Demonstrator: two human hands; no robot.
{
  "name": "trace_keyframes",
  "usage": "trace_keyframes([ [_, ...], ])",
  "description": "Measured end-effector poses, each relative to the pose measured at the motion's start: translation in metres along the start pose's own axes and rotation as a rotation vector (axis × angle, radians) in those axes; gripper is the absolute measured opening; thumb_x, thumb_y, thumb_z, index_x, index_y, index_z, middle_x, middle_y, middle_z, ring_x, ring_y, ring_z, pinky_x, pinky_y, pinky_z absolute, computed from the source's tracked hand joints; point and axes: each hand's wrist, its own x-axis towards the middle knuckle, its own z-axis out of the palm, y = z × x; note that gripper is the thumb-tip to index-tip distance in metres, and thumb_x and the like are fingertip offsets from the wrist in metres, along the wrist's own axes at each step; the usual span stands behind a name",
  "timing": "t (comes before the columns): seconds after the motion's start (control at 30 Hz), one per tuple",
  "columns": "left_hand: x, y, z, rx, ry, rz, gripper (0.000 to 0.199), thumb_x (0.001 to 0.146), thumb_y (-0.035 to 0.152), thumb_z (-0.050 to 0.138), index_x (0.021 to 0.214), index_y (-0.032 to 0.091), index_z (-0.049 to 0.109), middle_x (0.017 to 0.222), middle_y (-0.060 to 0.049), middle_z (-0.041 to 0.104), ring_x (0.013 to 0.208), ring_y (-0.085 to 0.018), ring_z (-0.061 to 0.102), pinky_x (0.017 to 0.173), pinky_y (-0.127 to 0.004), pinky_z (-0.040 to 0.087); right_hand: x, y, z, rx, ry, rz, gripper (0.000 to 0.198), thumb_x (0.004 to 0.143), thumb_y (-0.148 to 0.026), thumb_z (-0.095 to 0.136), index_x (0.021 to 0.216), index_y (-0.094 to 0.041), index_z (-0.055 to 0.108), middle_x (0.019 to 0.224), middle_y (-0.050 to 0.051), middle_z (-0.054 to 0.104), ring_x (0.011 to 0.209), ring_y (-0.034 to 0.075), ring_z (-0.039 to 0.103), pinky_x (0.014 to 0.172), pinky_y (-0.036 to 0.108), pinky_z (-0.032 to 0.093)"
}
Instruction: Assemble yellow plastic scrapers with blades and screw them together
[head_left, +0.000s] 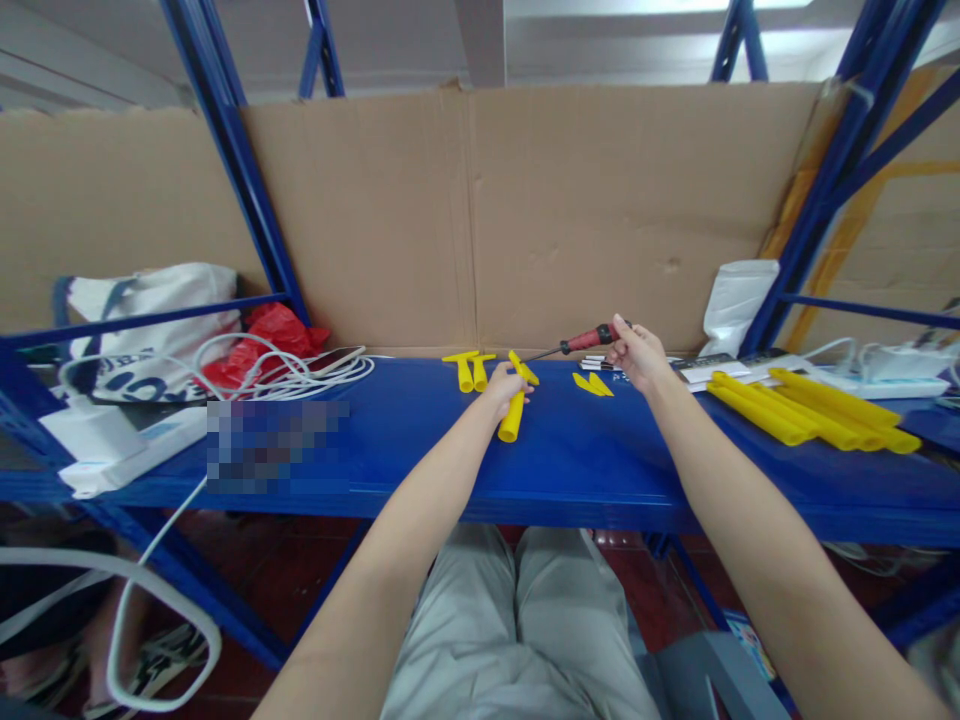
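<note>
My left hand (507, 388) is closed around a yellow tube (511, 420) that has a flat yellow crosspiece (523, 368) at its far end. In my right hand (636, 352) is a screwdriver (589, 340) with a red and black handle, held by the handle's end. Its shaft points left, with the tip at or near the crosspiece; exact contact is too small to tell. Two yellow T-shaped pieces (472, 371) lie just left of my left hand. Between my hands and a little to the right are loose flat yellow pieces (593, 384).
Several yellow tubes (810, 410) lie at the right on the blue shelf (420, 470). White cables (300, 378), a red bag (262, 340) and a cloth bag (161, 325) are at the left. Cardboard (570, 220) stands behind. A power strip (892, 380) sits far right.
</note>
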Motion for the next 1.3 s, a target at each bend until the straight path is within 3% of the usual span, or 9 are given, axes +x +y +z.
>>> trace_keyframes([
  [0.63, 0.004, -0.002, 0.001, 0.001, 0.001, 0.009, 0.063, 0.066, -0.01, 0.049, 0.121, 0.019, 0.041, 0.087, -0.005, 0.062, 0.064, -0.014, 0.063, 0.05, -0.021, 0.047, 0.005, 0.005, -0.001, -0.05, 0.123, -0.007, 0.05, 0.059, -0.052, 0.073, 0.062, -0.023, 0.032, 0.034, -0.009, 0.041, 0.028, 0.007, 0.039, 0.029, 0.018, 0.034],
  [0.87, 0.006, -0.003, 0.002, -0.02, -0.004, 0.041, 0.064, 0.065, -0.007, 0.055, 0.12, 0.021, 0.044, 0.09, -0.005, 0.064, 0.067, -0.014, 0.064, 0.052, -0.021, 0.048, 0.006, 0.004, -0.003, 0.006, 0.222, -0.034, 0.045, 0.063, -0.042, 0.072, 0.062, -0.023, 0.031, 0.033, -0.011, 0.036, 0.028, 0.006, 0.037, 0.028, 0.016, 0.034],
  [1.0, 0.005, -0.001, 0.0, -0.018, 0.061, 0.08, 0.068, 0.064, -0.008, 0.052, 0.123, 0.023, 0.044, 0.097, -0.005, 0.064, 0.07, -0.014, 0.063, 0.054, -0.021, 0.048, 0.01, 0.005, -0.008, -0.004, 0.288, -0.095, 0.044, 0.065, -0.036, 0.07, 0.06, -0.023, 0.028, 0.032, -0.013, 0.028, 0.026, 0.005, 0.031, 0.028, 0.017, 0.033],
  [1.3, 0.005, -0.002, 0.0, 0.151, 0.129, 0.141, 0.053, 0.065, -0.007, 0.052, 0.113, 0.014, 0.059, 0.099, -0.008, 0.065, 0.08, -0.018, 0.063, 0.063, -0.024, 0.049, 0.003, 0.005, -0.002, -0.142, 0.262, -0.035, 0.033, 0.067, -0.027, 0.064, 0.058, -0.023, 0.033, 0.032, -0.011, 0.028, 0.025, 0.007, 0.032, 0.025, 0.019, 0.027],
])
